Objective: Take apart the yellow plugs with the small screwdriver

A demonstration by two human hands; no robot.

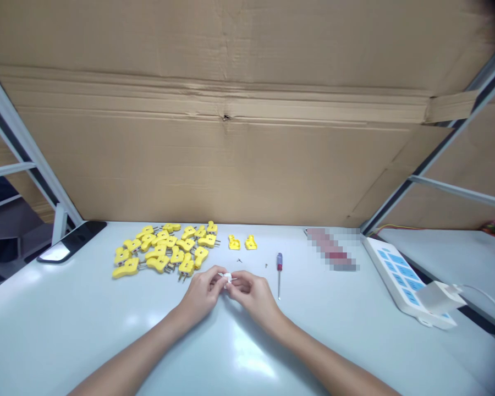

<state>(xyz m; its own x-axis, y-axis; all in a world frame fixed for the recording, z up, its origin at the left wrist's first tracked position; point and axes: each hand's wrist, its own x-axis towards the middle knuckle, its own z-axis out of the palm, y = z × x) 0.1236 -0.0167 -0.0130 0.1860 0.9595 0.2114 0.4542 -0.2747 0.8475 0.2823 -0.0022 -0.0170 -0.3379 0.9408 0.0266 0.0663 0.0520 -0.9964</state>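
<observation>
A small white part (228, 278) is pinched between my left hand (204, 290) and my right hand (251, 291), near the middle of the table. The fingertips of both hands touch it from either side. Beyond the hands lie two open yellow shell pieces, one on the left (234, 242) and one on the right (251, 242). Tiny dark pieces (240, 260) and a tiny screw-like piece (266, 265) rest nearer to me. A screwdriver (279, 263) with a purple and red handle lies right of my right hand, its tip toward me.
Several yellow plugs (157, 250) with metal pins are heaped at the back left. A white power strip (404, 280) holding a white adapter (439, 297) lies at the right. A blurred reddish item (332, 248) is at the back right. Cardboard (231, 165) walls the table's rear.
</observation>
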